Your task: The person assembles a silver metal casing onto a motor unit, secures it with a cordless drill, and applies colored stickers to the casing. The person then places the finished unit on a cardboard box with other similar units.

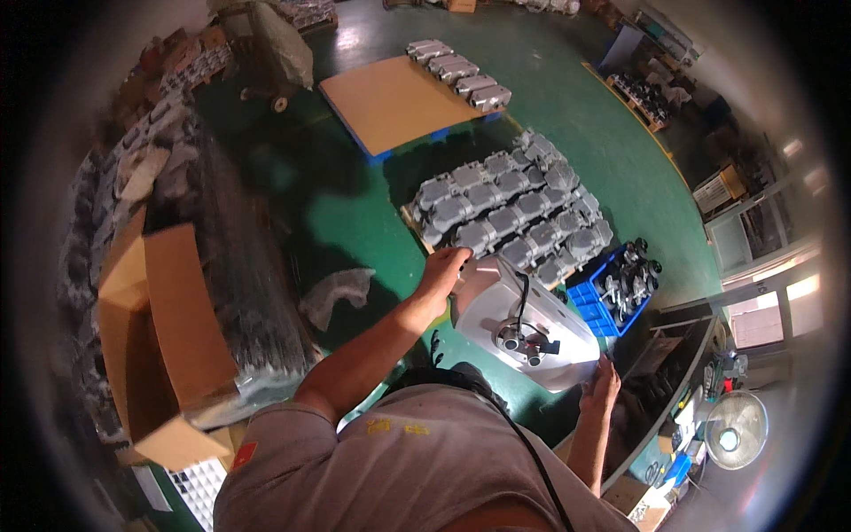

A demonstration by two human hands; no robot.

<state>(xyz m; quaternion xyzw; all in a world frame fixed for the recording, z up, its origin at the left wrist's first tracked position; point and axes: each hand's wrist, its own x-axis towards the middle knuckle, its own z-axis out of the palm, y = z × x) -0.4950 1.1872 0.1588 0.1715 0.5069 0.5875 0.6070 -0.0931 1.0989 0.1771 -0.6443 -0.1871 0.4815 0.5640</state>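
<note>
In front of my body I carry a large silver metal housing (483,324), shaped like a smooth shell. Its upturned side shows round metal fittings and a black cable (522,297). My left hand (443,273) is closed on the far left end of the housing. At the opposite, nearer right end, my right hand (605,386) grips the edge, its fingers partly hidden. Just beyond the housing, rows of grey metal castings (519,213) stand close together on a low pallet.
A blue crate (592,310) with black and metal parts sits at the right. Farther off is a cardboard-topped blue pallet (390,102) with several silver castings (456,71). Left are an open cardboard box (191,301) and wrapped stacks (235,266). A fan (737,430) stands by the right-hand workbench.
</note>
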